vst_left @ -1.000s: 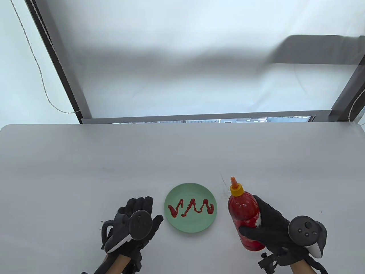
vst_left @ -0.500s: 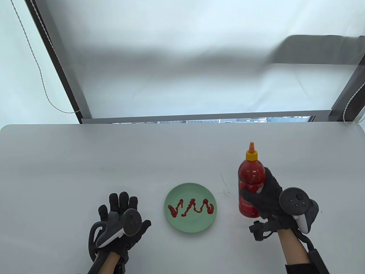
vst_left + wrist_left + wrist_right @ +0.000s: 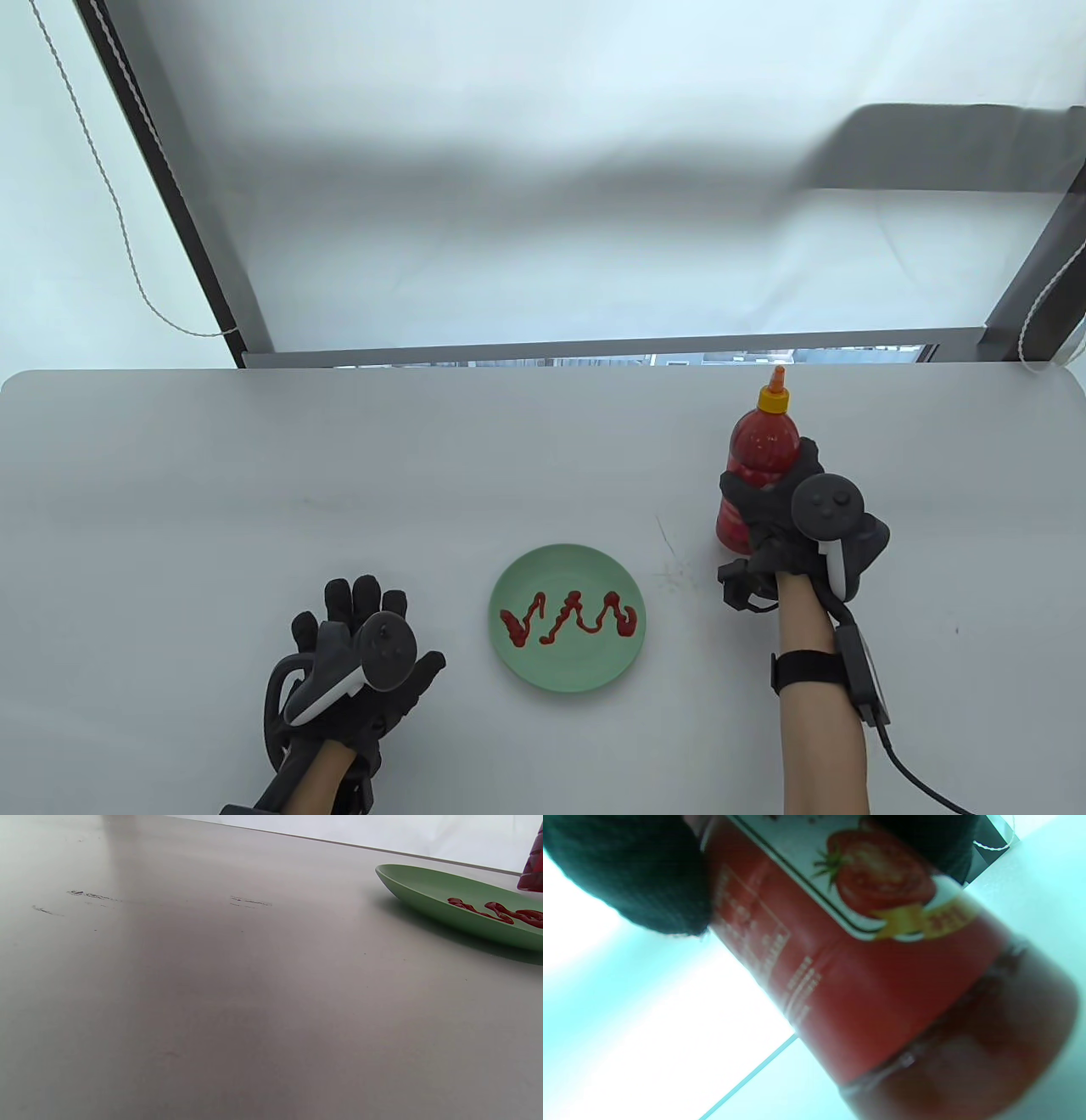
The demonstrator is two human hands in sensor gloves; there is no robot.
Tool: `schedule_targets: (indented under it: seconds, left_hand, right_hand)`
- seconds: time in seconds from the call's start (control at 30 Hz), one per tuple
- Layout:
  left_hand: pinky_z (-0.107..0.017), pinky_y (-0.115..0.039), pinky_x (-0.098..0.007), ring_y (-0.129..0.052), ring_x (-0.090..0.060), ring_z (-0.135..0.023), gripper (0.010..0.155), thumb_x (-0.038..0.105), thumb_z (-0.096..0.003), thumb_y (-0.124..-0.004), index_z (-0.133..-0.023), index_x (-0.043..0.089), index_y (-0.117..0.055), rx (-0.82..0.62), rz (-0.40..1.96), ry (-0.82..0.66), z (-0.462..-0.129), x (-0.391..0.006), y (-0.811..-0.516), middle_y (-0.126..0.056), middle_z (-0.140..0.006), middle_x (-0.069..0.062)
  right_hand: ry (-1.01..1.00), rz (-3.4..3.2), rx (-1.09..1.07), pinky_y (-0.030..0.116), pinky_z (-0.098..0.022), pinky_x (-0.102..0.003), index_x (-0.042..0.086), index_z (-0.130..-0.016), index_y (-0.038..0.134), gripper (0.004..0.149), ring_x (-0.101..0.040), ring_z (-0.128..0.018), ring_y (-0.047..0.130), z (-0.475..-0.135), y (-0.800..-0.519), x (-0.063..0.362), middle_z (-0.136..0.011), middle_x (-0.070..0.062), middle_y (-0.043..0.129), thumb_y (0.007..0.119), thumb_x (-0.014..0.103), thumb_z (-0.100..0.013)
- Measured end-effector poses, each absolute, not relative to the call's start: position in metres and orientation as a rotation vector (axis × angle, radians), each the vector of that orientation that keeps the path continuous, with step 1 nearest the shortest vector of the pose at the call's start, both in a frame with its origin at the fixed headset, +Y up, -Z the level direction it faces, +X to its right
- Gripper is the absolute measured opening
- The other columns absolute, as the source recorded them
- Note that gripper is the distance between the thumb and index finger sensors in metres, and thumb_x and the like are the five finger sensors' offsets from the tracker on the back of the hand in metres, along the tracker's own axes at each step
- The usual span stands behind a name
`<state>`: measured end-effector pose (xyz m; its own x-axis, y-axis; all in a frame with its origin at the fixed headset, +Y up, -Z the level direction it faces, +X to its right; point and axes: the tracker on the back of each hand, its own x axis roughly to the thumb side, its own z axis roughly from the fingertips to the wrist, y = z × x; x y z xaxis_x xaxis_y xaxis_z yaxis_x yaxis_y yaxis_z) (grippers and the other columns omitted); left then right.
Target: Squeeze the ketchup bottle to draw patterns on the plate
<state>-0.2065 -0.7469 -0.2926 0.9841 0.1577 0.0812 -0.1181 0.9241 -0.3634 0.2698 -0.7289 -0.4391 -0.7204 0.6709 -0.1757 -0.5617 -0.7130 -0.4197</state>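
Note:
A green plate (image 3: 567,671) lies on the grey table and carries a red ketchup zigzag (image 3: 567,618). My right hand (image 3: 776,509) grips the red ketchup bottle (image 3: 761,446) upright, right of and beyond the plate; its orange nozzle points up. The bottle fills the right wrist view (image 3: 882,984), with my gloved fingers (image 3: 628,878) wrapped on it. My left hand (image 3: 361,649) lies flat and empty on the table, fingers spread, left of the plate. The left wrist view shows the plate's rim (image 3: 424,895) and ketchup line (image 3: 496,910).
The grey table (image 3: 339,492) has faint scuff marks and small red smears (image 3: 674,577) right of the plate. A dark window frame (image 3: 585,352) runs behind the table's far edge. A cable runs from my right wrist strap (image 3: 865,679).
My right hand has carried the bottle away from me, from beside the plate's right side toward the far right of the table. My left hand slid slightly left and spread flat.

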Motion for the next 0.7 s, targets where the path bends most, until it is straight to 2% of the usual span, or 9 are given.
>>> schedule_targets:
  seconds: [0.2,0.3,0.53,0.57,0.63,0.7]
  left_hand:
    - [-0.063,-0.007,-0.079,0.005,-0.051,-0.105,0.087,0.064,-0.0563,-0.049,-0.117,0.012,-0.014,-0.344,0.154,-0.105,-0.293,-0.208,-0.746,0.0,-0.121,-0.027]
    - [-0.063,-0.007,-0.079,0.005,-0.051,-0.105,0.087,0.064,-0.056,-0.048,-0.117,0.012,-0.015,-0.327,0.166,-0.106,-0.293,-0.209,-0.743,0.0,-0.121,-0.027]
    - [-0.063,-0.008,-0.08,0.003,-0.052,-0.105,0.087,0.064,-0.0562,-0.048,-0.117,0.011,-0.014,-0.3,0.159,-0.095,-0.291,-0.208,-0.738,0.0,-0.121,-0.027]
    - [-0.063,-0.008,-0.08,0.002,-0.052,-0.106,0.086,0.063,-0.0566,-0.049,-0.117,0.011,-0.015,-0.295,0.155,-0.089,-0.29,-0.208,-0.737,-0.001,-0.121,-0.028]
    - [-0.063,-0.009,-0.079,0.002,-0.053,-0.105,0.085,0.062,-0.0572,-0.05,-0.116,0.01,-0.016,-0.294,0.161,-0.09,-0.29,-0.209,-0.737,-0.001,-0.121,-0.028]
    - [-0.063,-0.009,-0.079,0.001,-0.053,-0.106,0.085,0.061,-0.0576,-0.05,-0.116,0.01,-0.017,-0.279,0.174,-0.097,-0.289,-0.21,-0.735,-0.002,-0.121,-0.028]
  right_hand:
    - [-0.434,2.377,-0.418,0.078,-0.071,-0.06,-0.001,-0.118,0.038,0.109,-0.049,-0.1,0.078,-0.437,-0.734,0.269,-0.112,-0.033,0.061,0.099,0.055,-0.048]
    - [-0.416,2.424,-0.415,0.078,-0.072,-0.057,0.0,-0.118,0.036,0.11,-0.047,-0.1,0.08,-0.426,-0.734,0.271,-0.112,-0.032,0.061,0.097,0.059,-0.049]
    - [-0.328,2.519,-0.452,0.068,-0.074,-0.064,0.004,-0.119,0.037,0.108,-0.047,-0.102,0.077,-0.408,-0.73,0.275,-0.115,-0.029,0.062,0.095,0.062,-0.049]
    - [-0.284,2.566,-0.483,0.068,-0.074,-0.064,0.003,-0.119,0.038,0.106,-0.049,-0.102,0.076,-0.405,-0.729,0.272,-0.115,-0.031,0.062,0.093,0.064,-0.05]
    - [-0.187,2.692,-0.59,0.066,-0.075,-0.065,-0.004,-0.119,0.029,0.113,-0.055,-0.103,0.069,-0.395,-0.725,0.267,-0.116,-0.038,0.052,0.08,0.072,-0.053]
    - [-0.101,2.784,-0.522,0.062,-0.075,-0.067,-0.007,-0.12,0.022,0.115,-0.06,-0.105,0.062,-0.381,-0.719,0.264,-0.118,-0.043,0.044,0.068,0.078,-0.057]
